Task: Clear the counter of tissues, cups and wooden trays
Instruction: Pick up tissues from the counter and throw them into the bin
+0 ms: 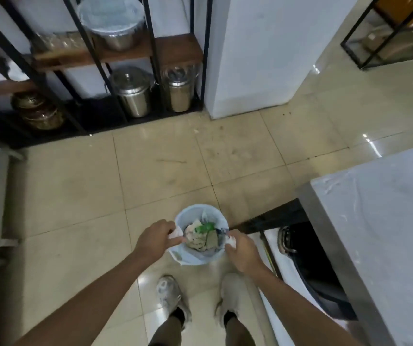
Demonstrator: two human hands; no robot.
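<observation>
Tissue disposal is in hand: left hand and right hand each pinch a crumpled white tissue at the round pale-blue plastic bin. Next, likely, both must let go over its opening.

A lined bin stands on the tiled floor, well apart from steel pots on a shelf rack.

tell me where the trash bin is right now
In the head view the trash bin stands on the floor tiles just ahead of the person's shoes, between the left hand and right hand.
</observation>
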